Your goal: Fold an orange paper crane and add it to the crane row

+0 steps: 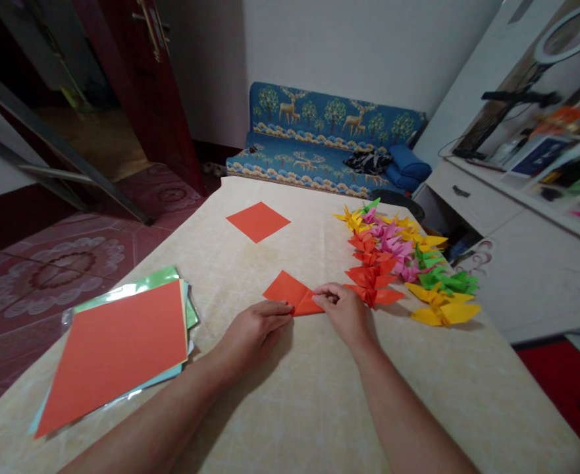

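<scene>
A folded orange paper lies on the beige table in front of me. My left hand presses its fingertips on the paper's near left edge. My right hand pinches the paper's right corner, fingers closed on it. Both hands rest on the tabletop.
A stack of coloured paper sheets, orange on top, lies at the left. A single orange square lies further back. Several folded paper cranes in orange, pink, yellow and green sit at the right. A blue sofa and white cabinet stand beyond.
</scene>
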{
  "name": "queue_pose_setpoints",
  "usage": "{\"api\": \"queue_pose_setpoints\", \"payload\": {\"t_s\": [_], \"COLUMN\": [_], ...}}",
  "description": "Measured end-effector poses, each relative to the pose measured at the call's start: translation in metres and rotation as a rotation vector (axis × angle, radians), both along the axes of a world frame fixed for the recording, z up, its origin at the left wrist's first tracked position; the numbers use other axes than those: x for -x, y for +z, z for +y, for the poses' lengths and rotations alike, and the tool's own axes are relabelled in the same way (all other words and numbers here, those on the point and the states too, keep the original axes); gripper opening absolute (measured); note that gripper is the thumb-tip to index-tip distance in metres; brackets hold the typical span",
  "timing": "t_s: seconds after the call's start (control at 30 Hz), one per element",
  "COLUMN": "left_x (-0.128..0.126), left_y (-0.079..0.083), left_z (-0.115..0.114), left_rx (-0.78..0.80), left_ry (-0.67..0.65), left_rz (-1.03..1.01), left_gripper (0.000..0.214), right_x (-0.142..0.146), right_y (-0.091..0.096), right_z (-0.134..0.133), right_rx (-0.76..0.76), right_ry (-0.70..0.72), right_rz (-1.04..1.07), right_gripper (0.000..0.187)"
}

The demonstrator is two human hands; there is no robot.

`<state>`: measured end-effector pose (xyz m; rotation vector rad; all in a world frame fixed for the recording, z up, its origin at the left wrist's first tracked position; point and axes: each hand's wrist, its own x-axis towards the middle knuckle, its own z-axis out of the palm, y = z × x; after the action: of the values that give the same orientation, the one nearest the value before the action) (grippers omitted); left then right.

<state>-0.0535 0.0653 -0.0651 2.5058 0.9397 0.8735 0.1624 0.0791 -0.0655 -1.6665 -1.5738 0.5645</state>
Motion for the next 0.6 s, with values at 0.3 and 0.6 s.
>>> {"api": "queue_pose_setpoints", "payload": {"t_s": [0.3, 0.6], "left_x": [0.000, -0.002], "left_y": [-0.003, -0.003], "left_z": [0.001, 0.000], "left_rx": [0.013, 0.022], "left_ry": [0.003, 0.033], "left_rz": [-0.014, -0.035], "left_gripper": [0.033, 0.028], "right_x": [0.005, 0.011], "right_y": [0.005, 0.009], "right_z": [0.004, -0.001], "right_rx": [0.062, 0.059], "right_ry": [-0.062, -0.145], "right_rz": [-0.055, -0.224], "right_gripper": [0.006, 0.006]}}
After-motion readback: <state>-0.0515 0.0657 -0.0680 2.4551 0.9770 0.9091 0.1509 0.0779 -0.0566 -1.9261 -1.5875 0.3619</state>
